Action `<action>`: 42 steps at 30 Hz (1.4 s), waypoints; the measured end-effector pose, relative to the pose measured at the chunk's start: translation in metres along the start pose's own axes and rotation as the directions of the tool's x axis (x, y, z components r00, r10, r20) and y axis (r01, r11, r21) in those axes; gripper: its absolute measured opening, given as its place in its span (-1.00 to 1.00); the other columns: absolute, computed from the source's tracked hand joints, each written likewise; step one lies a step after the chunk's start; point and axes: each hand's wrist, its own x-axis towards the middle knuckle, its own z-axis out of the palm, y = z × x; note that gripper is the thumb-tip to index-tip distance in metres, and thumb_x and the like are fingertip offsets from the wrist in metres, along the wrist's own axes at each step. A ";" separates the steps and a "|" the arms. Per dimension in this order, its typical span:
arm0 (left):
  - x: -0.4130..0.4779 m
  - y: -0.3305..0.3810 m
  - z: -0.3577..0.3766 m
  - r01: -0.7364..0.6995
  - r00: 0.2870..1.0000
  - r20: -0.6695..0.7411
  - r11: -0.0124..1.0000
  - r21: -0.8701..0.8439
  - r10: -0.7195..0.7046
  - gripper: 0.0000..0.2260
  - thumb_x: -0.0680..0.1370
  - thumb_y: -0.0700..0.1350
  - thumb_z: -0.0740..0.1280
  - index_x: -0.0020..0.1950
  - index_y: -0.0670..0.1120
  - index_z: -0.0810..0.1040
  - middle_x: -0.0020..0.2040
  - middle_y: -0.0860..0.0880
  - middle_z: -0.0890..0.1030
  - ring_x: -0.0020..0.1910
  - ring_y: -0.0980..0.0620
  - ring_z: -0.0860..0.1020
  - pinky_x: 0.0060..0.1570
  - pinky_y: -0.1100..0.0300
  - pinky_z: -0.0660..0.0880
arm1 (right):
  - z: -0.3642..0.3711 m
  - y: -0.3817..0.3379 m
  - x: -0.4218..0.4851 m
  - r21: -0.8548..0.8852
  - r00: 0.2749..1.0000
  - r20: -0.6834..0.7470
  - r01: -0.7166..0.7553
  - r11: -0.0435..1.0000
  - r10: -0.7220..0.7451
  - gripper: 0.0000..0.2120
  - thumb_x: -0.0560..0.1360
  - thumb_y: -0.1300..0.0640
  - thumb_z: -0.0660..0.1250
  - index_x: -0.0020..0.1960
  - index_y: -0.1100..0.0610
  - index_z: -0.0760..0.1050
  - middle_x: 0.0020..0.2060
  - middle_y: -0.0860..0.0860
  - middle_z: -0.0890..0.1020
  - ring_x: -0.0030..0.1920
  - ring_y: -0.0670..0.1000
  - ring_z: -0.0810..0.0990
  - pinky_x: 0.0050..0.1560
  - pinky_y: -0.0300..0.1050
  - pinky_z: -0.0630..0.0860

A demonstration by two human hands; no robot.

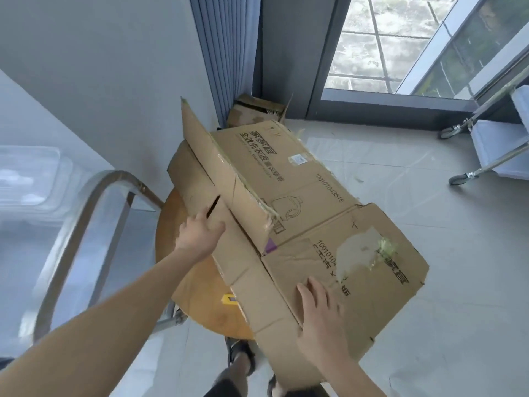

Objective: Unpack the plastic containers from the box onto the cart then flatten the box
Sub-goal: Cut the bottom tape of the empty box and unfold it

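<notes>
Box lies under right hand's fingers; left hand touches its side.

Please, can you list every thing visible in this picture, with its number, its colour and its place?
stool: one, round wooden top, lower centre
cardboard box: one, brown, opened out, tilted over the stool
curtain: one, blue-grey, top centre
second cardboard box: one, brown, on the floor by the curtain
yellow object: one, on the stool, mostly hidden
cart: one, metal, left
plastic containers: number unclear, transparent, on the cart
second cart: one, metal with wheels, right edge
window: one, dark frame, top right
feet: two, dark sandals, bottom centre
left hand: one, touches the cardboard box's left panel
right hand: one, flat on its near flap
</notes>
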 end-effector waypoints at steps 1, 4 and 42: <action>-0.009 -0.007 0.009 0.022 1.000 0.004 1.000 -0.018 -0.022 -0.38 0.60 0.17 0.18 0.61 0.01 0.10 0.53 -0.16 0.26 0.51 -0.21 0.20 0.41 -0.17 0.28 | 0.006 0.003 0.001 -0.006 1.000 0.004 0.008 1.000 -0.008 -0.10 0.01 0.01 0.67 0.31 0.04 0.44 0.31 0.11 0.51 0.26 0.20 0.53 0.03 0.19 0.57; -0.035 -0.030 0.038 0.097 0.995 0.026 0.990 -0.105 -0.094 -0.40 0.61 0.17 0.18 0.60 -0.01 0.14 0.52 -0.15 0.28 0.47 -0.20 0.27 0.41 -0.15 0.29 | 0.027 0.007 0.003 -0.010 1.000 -0.007 0.030 1.000 -0.030 -0.08 0.00 0.05 0.67 0.31 0.07 0.43 0.30 0.13 0.50 0.27 0.20 0.44 0.01 0.21 0.56; -0.084 -0.065 0.196 -0.157 0.988 0.060 0.887 0.434 0.146 -0.39 0.61 0.06 0.03 0.62 -0.07 -0.05 0.64 -0.06 -0.13 0.59 -0.05 -0.27 0.53 -0.13 -0.28 | 0.118 0.040 0.021 0.040 0.968 -0.222 0.129 0.991 -0.117 -0.51 0.37 0.06 0.51 0.29 0.04 0.54 0.31 -0.01 0.52 0.27 0.14 0.47 0.13 0.18 0.49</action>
